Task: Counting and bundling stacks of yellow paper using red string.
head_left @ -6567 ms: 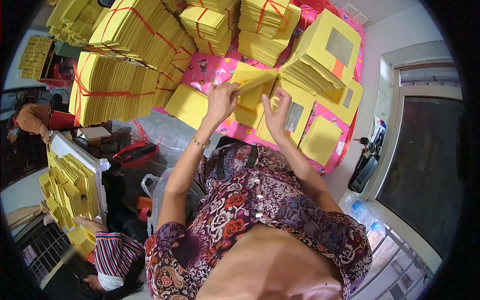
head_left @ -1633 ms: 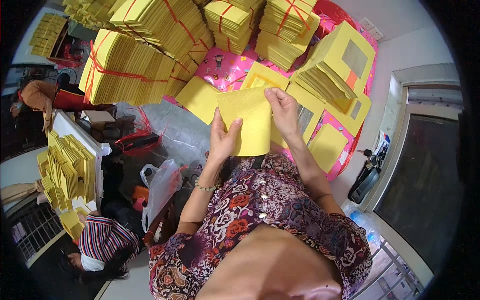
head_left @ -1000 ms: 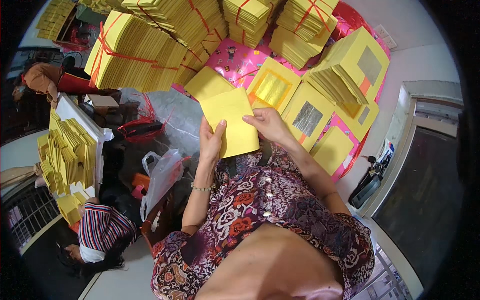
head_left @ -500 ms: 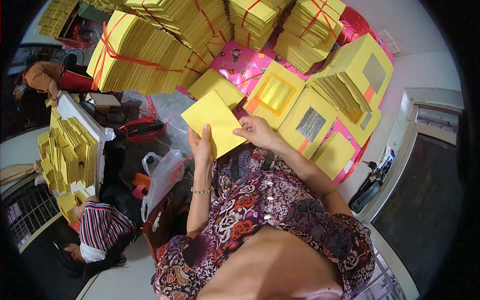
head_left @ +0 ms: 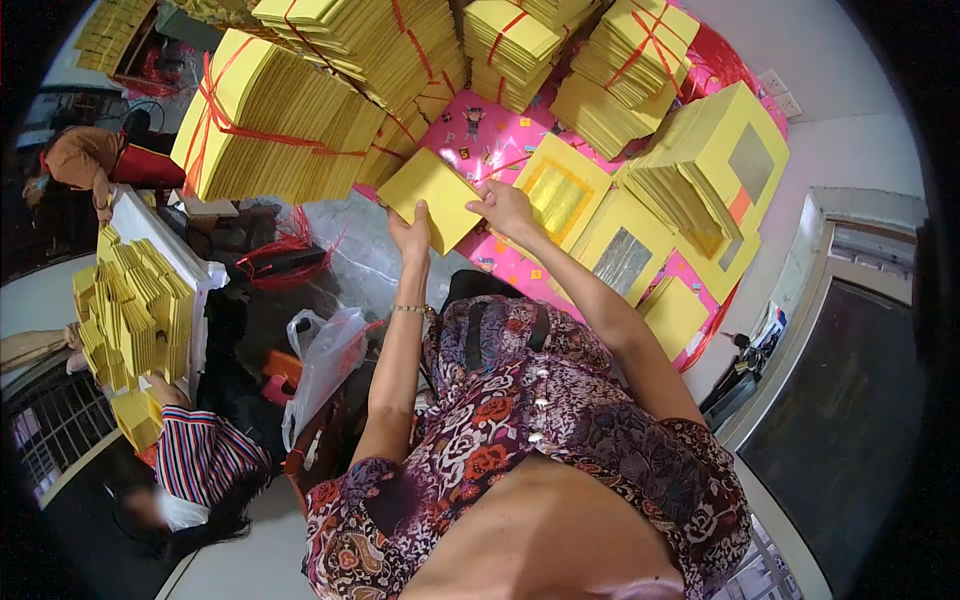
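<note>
A folded yellow paper sheet [head_left: 432, 198] is held between both my hands over the pink patterned table cover [head_left: 478, 138]. My left hand [head_left: 412, 232] grips its lower left edge. My right hand [head_left: 503, 207] pinches its right edge. Just right of my right hand lies a yellow sheet with a gold foil square [head_left: 560, 192], and beyond it a yellow sheet with a silver foil square [head_left: 622, 258].
Large bundles of yellow paper tied with red string [head_left: 290, 120] fill the back. A tall stack of yellow sheets [head_left: 705, 170] stands at the right. A white plastic bag [head_left: 325, 355] sits at my left. A person in a striped sleeve [head_left: 200, 450] handles folded yellow papers [head_left: 135, 310] at lower left.
The yellow sheet has gone from large and spread out to a smaller folded piece. Both hands have carried it away from my body, up toward the table and slightly left.
</note>
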### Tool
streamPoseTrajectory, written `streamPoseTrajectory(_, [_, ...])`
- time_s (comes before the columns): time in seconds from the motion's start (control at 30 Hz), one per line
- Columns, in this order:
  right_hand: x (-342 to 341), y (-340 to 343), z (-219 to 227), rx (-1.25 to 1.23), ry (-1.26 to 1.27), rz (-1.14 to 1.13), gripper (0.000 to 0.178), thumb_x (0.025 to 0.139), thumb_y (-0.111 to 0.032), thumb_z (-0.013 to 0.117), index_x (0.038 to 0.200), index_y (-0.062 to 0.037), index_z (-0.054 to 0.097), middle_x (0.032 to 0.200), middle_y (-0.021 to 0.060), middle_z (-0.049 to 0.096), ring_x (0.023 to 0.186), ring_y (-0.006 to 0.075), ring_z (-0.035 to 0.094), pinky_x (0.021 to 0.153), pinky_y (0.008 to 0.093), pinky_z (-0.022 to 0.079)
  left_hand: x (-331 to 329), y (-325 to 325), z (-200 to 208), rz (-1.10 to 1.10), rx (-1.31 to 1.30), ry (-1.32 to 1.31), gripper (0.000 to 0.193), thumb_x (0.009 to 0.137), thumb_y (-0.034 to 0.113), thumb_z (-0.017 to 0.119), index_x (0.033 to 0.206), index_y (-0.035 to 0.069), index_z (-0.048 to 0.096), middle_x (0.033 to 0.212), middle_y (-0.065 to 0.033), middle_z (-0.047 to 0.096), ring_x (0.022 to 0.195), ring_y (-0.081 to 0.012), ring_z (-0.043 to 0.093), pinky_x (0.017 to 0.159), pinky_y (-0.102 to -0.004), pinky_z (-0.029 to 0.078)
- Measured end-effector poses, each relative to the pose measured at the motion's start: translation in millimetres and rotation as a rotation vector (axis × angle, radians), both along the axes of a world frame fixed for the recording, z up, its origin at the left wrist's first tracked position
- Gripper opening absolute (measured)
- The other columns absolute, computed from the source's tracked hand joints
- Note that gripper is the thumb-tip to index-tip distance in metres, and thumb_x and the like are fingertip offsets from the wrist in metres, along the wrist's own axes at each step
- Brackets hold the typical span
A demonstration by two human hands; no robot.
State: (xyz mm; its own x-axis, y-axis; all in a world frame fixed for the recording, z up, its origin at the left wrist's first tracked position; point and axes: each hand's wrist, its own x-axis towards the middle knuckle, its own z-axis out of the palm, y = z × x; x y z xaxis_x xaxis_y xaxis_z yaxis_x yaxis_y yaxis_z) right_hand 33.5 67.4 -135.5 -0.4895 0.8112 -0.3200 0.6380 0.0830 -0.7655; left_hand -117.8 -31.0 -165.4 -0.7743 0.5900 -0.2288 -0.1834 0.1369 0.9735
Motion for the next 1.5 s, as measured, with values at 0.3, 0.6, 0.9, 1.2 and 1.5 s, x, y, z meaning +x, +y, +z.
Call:
streamPoseTrajectory(0.3, [-6.3, 3.6, -12.9, -0.034, -0.166, 0.036, 0.035, 0.076, -0.036, 0.073, 0.09, -0.0066, 0.061, 0.082, 0.013, 0.066, 0.081, 0.0305, 0.064, 0.072, 0.0428, 0.048, -2.7, 3.6, -21.8, -0.007, -0.288, 0.409, 0.053, 0.079, 0.006, 0.068, 0.125, -0.006, 0.045, 0.122, -0.0194, 0.053, 0.11, -0.0288, 0.054, 0.095, -0.0371, 0.042])
streamPoseTrajectory(0.6, [-1.3, 7.7, -0.6, -0.045, -0.179, 0.078, 0.039, 0.077, -0.037, 0.073, 0.095, -0.0041, 0.061, 0.087, 0.0166, 0.067, 0.087, 0.0335, 0.064, 0.077, 0.0445, 0.048, -0.7, 25.8, -4.4, -0.468, -0.374, 1.176, 0.068, 0.074, 0.001, 0.058, 0.139, 0.011, 0.039, 0.144, -0.0209, 0.032, 0.134, -0.04, 0.027, 0.11, -0.051, 0.023])
streamPoseTrajectory(0.9, [67.9, -29.9, 10.1, 0.202, -0.374, 0.22, 0.049, 0.073, -0.032, 0.076, 0.102, -0.0006, 0.053, 0.094, 0.0157, 0.061, 0.087, 0.033, 0.062, 0.074, 0.042, 0.051, 3.2, 29.1, -21.7, -0.592, -0.389, 1.14, 0.074, 0.073, -0.004, 0.051, 0.143, 0.015, 0.036, 0.148, -0.0183, 0.029, 0.136, -0.0408, 0.024, 0.112, -0.0508, 0.019])
streamPoseTrajectory(1.2, [93.6, -46.0, -16.6, 0.369, -0.253, 0.217, 0.041, 0.073, -0.028, 0.075, 0.1, -0.0031, 0.055, 0.092, 0.015, 0.058, 0.084, 0.0333, 0.061, 0.072, 0.0425, 0.05, -2.7, 30.7, -8.4, -0.607, -0.344, 1.076, 0.08, 0.068, -0.008, 0.05, 0.143, 0.015, 0.036, 0.147, -0.0199, 0.029, 0.134, -0.0421, 0.025, 0.112, -0.0484, 0.021])
streamPoseTrajectory(1.5, [108.3, -33.4, -23.6, 0.048, -0.097, 0.05, 0.022, 0.08, -0.03, 0.069, 0.084, -0.0088, 0.069, 0.085, 0.0121, 0.064, 0.083, 0.0293, 0.063, 0.073, 0.0396, 0.049, -1.6, 11.8, 23.6, -0.483, -0.171, 1.121, 0.08, 0.063, -0.011, 0.048, 0.14, 0.011, 0.039, 0.138, -0.0204, 0.038, 0.128, -0.0423, 0.031, 0.109, -0.0477, 0.025])
